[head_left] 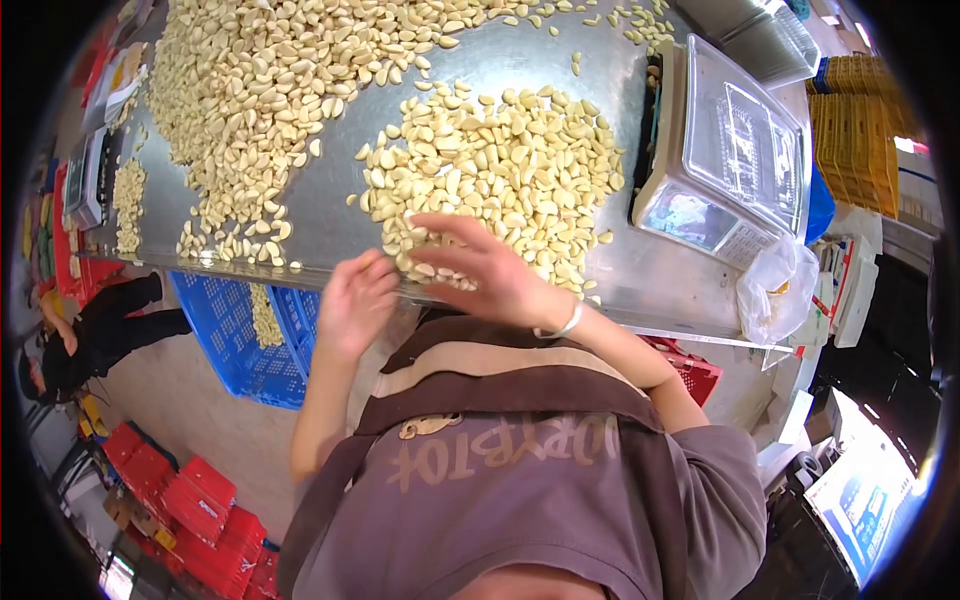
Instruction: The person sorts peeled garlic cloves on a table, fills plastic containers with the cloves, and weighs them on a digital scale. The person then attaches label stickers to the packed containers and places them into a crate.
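Observation:
Peeled garlic cloves (500,165) lie in a spread heap on the metal table (335,200) in front of me. Over the near edge of this heap, my right hand (488,277) is open, fingers stretched and apart, with some cloves just beneath it; motion blurs it a little. My left hand (357,303) hovers at the table's front edge, left of the heap, its fingers curled together. Whether a clove sits inside those fingers is hidden. A larger pile of garlic cloves (260,90) covers the table's far left.
On the right stands a weighing scale (700,215) with a clear plastic tray (745,140) on top. A plastic bag (778,290) hangs near the table corner. Below the left edge is a blue crate (235,345); yellow crates (852,150) stack at right. Another person (105,325) is at far left.

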`<act>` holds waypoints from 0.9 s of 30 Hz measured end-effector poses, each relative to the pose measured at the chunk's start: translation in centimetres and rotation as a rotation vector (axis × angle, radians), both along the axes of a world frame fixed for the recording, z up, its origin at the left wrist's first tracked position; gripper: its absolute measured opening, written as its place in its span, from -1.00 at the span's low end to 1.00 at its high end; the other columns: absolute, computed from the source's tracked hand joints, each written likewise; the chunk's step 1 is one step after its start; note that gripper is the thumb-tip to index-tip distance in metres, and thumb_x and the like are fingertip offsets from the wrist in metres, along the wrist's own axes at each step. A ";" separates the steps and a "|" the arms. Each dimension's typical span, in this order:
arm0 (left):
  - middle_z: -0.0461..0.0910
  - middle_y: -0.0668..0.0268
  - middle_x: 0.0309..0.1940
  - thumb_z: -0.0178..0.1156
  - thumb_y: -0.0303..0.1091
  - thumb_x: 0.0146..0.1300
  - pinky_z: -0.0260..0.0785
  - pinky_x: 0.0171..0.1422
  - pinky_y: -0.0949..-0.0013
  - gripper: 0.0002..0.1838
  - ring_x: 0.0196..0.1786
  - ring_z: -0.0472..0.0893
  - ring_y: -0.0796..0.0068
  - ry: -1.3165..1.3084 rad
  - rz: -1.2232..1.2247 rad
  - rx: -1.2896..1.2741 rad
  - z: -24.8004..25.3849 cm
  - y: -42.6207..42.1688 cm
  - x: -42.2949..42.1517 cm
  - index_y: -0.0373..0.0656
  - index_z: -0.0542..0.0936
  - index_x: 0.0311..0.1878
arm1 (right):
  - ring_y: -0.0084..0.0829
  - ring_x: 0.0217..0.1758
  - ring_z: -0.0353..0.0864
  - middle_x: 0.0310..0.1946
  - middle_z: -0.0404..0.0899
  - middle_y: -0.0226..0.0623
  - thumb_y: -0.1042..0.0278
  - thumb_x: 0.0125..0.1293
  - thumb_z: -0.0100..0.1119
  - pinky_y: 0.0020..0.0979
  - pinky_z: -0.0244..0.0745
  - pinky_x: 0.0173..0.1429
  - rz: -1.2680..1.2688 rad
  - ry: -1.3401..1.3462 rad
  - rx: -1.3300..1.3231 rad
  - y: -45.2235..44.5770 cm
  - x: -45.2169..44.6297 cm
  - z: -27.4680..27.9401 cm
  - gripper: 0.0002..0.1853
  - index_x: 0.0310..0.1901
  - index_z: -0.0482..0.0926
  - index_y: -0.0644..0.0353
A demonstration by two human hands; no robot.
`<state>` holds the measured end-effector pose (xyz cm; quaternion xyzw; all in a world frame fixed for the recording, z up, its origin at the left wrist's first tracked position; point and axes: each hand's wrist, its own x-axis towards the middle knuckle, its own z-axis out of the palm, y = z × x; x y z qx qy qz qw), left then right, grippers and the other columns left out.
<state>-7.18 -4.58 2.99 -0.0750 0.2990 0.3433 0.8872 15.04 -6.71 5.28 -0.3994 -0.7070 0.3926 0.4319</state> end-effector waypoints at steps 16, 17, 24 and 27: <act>0.42 0.12 0.09 0.26 -0.36 0.15 0.25 0.19 0.29 -0.54 0.09 0.44 0.26 2.381 0.092 0.978 -5.6 3.7 -21.9 -0.28 0.43 0.11 | -0.40 -0.02 0.53 -0.07 0.57 -0.27 0.30 0.17 0.26 -0.37 0.42 0.07 -1.383 -0.734 -0.014 -8.2 37.5 3.7 -0.69 -0.06 0.58 0.22; 0.46 0.16 0.04 0.23 -0.39 0.16 0.28 0.15 0.33 -0.57 0.05 0.46 0.32 2.243 0.117 0.993 -3.7 5.2 -16.2 -0.28 0.44 0.09 | -0.39 -0.02 0.54 -0.08 0.58 -0.27 0.26 0.16 0.27 -0.37 0.41 0.07 -1.395 -0.855 -0.065 -8.7 38.9 2.8 -0.66 -0.05 0.58 0.22; 0.58 0.24 -0.21 0.18 -0.35 0.16 0.42 -0.11 0.40 -0.81 -0.19 0.59 0.32 1.299 -0.496 1.626 -1.4 12.9 12.3 -0.18 0.62 -0.18 | -0.52 -0.22 0.58 -0.20 0.61 -0.28 0.21 0.20 0.25 -0.59 0.43 -0.26 -1.447 -0.299 -0.330 -9.0 39.5 -0.6 -0.63 -0.03 0.56 0.26; 0.59 0.22 -0.23 0.22 -0.29 0.10 0.44 -0.09 0.26 -0.83 -0.18 0.59 0.19 1.527 -0.759 1.837 -3.2 14.9 19.5 -0.14 0.64 -0.27 | -0.57 -0.40 0.56 -0.28 0.61 -0.31 0.19 0.25 0.20 -0.61 0.40 -0.40 -1.413 -0.091 -0.406 -7.8 37.9 -0.1 -0.67 -0.08 0.56 0.26</act>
